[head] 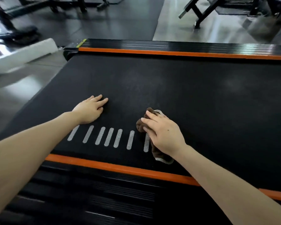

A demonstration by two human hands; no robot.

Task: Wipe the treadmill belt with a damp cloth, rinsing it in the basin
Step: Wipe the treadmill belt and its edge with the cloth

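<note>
Cloth [160, 154] half-hidden under right hand [165, 134] | left hand [89, 111] flat on belt [185, 95]

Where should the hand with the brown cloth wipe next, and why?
Probably the right hand should push the cloth straight away, toward the far orange strip. It presses the cloth flat by the near edge, and the belt beyond looks faintly dusty. The left hand rests flat, aside from that path.

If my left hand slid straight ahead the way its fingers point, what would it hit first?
Only bare belt lies ahead of the left hand. Its line runs clear of the cloth, so it would probably first reach the orange edge strip on the far side.
</note>
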